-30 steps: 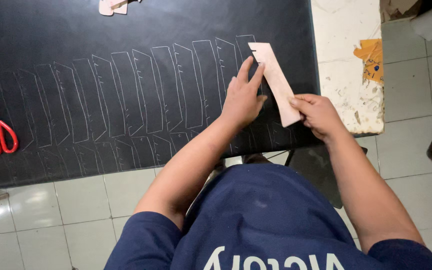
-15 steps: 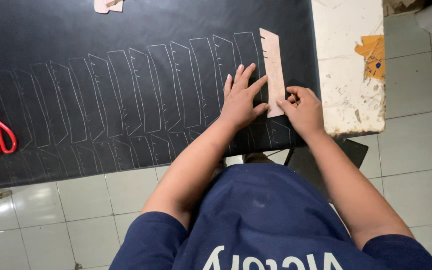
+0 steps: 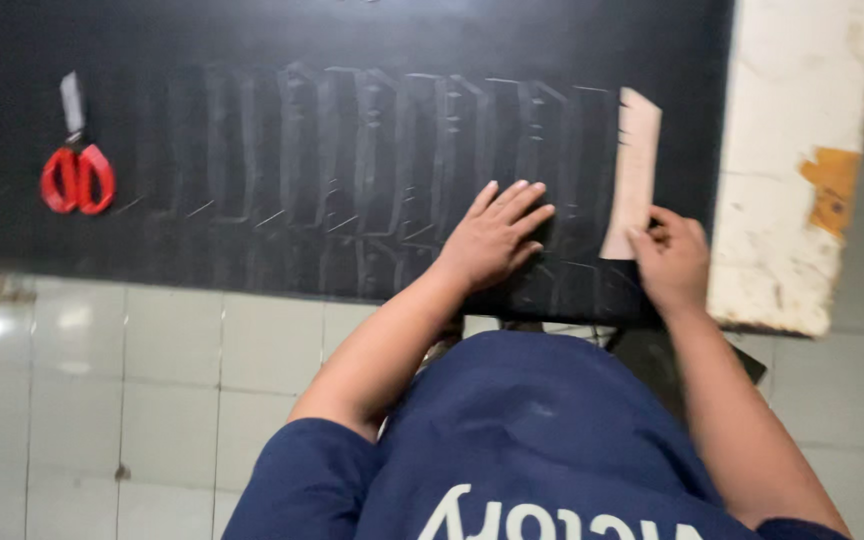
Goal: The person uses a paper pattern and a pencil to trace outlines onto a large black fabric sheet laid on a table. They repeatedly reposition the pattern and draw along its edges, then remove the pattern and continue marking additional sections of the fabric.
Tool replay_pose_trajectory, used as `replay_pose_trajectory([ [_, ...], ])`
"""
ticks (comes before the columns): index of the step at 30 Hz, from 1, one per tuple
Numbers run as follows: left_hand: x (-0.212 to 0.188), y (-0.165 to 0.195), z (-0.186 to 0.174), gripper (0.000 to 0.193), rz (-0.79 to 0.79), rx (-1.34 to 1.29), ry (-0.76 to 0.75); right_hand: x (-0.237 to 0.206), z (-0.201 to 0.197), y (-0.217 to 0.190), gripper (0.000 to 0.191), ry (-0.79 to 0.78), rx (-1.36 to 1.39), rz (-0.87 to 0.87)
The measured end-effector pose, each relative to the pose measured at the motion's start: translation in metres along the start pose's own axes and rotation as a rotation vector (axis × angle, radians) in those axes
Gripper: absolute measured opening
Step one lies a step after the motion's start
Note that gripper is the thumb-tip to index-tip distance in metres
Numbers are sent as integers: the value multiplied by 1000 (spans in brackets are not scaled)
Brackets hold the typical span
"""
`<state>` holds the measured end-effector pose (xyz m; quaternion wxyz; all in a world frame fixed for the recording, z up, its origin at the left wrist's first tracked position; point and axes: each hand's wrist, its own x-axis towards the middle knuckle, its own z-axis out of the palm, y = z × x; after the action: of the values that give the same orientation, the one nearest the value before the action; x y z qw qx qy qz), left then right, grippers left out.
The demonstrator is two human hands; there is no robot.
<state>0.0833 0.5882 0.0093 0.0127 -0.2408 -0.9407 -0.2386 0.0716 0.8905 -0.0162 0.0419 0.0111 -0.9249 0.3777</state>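
A large black sheet covers the table, marked with a row of several pale traced outlines. My left hand lies flat on the sheet, fingers spread, just left of the last outline. My right hand pinches the lower end of a long tan cardboard template, which lies on the sheet at the right end of the row. Whether anything else is in that hand is hidden.
Red-handled scissors lie on the sheet at the far left. A worn white table edge with an orange patch borders the sheet on the right. Pale floor tiles lie below.
The template has gone from tilted in the air to lying flat and upright on the sheet. My left hand has flattened beside it. The view has swung, so the scissors show more fully.
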Motion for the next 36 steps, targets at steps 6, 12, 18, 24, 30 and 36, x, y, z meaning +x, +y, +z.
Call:
replay_pose_trajectory([
  [6,-39,-25,-15,56,-64,49,36,-2,7,5,37,14,-98,-51],
  [12,-76,-52,-26,55,-94,92,43,-8,12,-9,35,38,-289,-97],
  [18,-111,-70,-39,53,-146,102,26,-12,14,-29,41,84,-470,-179],
  [24,-146,-96,-58,51,-211,147,22,-15,20,-52,52,-35,-72,38],
  [30,-171,-123,-69,50,-265,138,96,-19,18,-79,45,4,-322,-117],
  [36,-168,-133,-59,42,-290,-15,201,-7,18,-87,35,-22,-227,-123],
])
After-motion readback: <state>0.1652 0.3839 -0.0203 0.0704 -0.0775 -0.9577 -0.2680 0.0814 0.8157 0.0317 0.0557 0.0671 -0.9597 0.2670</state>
